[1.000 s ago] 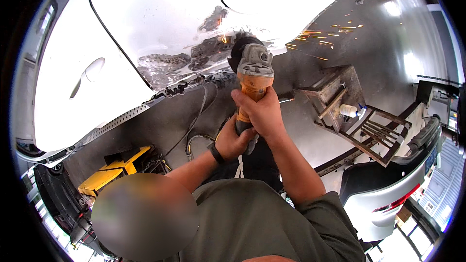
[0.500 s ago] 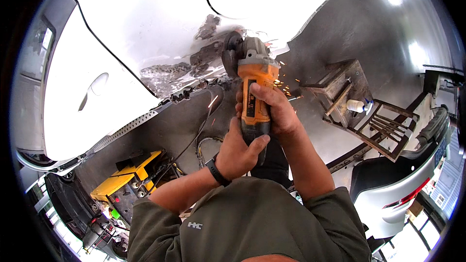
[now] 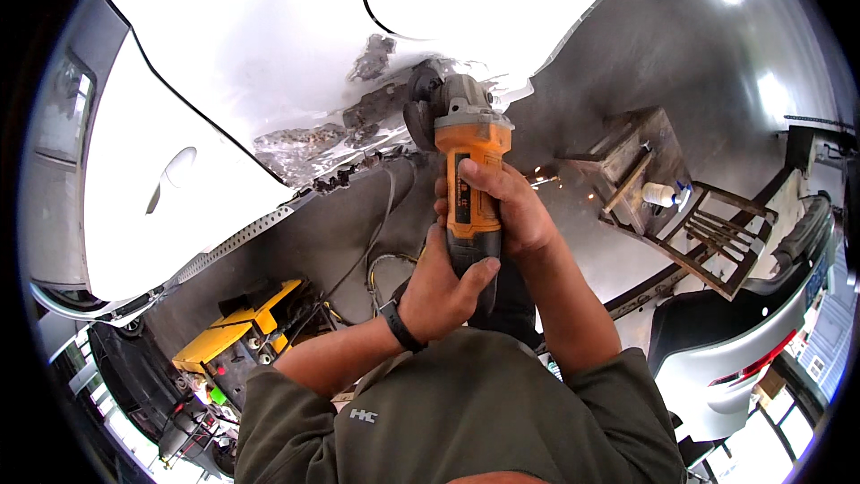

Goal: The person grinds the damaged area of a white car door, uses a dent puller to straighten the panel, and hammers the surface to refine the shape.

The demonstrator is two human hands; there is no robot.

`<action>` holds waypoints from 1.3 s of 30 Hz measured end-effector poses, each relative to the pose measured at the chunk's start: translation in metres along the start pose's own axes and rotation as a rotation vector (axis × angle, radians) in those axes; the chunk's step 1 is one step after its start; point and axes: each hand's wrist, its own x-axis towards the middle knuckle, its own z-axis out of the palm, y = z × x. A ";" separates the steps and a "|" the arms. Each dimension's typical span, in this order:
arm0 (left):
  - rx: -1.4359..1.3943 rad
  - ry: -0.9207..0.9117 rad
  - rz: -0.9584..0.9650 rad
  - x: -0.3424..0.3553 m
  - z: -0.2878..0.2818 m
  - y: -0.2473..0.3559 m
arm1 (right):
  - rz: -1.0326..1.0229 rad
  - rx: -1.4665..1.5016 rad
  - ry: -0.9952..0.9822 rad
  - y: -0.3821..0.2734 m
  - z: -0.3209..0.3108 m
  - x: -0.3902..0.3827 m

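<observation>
Both my hands grip an orange and black angle grinder (image 3: 472, 179). My left hand (image 3: 441, 282) wraps the black rear end of its body. Further up, my right hand (image 3: 512, 202) holds the orange middle, thumb laid along the top and fingertips showing on the left side. The grinder's dark disc (image 3: 419, 109) is at the sanded, bare grey patch (image 3: 376, 106) on the white car body panel (image 3: 260, 45); whether it touches cannot be made out. A few sparks fly to the right of my right hand. Ragged, rusty metal (image 3: 336, 181) runs along the panel's lower edge.
On the right stands a worn wooden stool (image 3: 627, 157) with a white spray bottle (image 3: 658, 194), beside a slatted frame (image 3: 717, 233). A yellow-topped cart (image 3: 235, 332) is at lower left. Cables (image 3: 369, 251) trail over the floor. A white bumper (image 3: 717, 376) lies at lower right.
The grinder's head has shifted slightly left and down against the panel. Sparks are fewer and farther right. Both hands keep their hold.
</observation>
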 end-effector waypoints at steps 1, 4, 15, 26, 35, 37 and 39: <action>-0.014 0.004 -0.009 -0.001 0.001 0.000 | 0.007 -0.004 0.007 0.000 -0.001 0.000; -0.039 -0.001 -0.009 0.000 0.002 -0.002 | 0.032 0.015 -0.003 0.000 -0.001 -0.001; -0.183 -0.060 -0.051 0.001 0.004 0.006 | 0.051 -0.002 0.043 -0.010 0.005 -0.003; -0.137 -0.010 -0.053 0.015 0.004 -0.006 | -0.054 -0.137 0.092 -0.005 -0.001 -0.002; -0.193 0.005 -0.058 0.014 0.009 -0.015 | -0.052 -0.239 0.122 -0.004 0.001 0.001; -0.195 0.008 -0.015 0.016 0.008 -0.017 | -0.039 -0.228 0.133 -0.004 0.002 0.001; -0.206 0.006 0.017 0.016 0.010 -0.017 | -0.049 -0.219 0.149 -0.004 0.002 0.001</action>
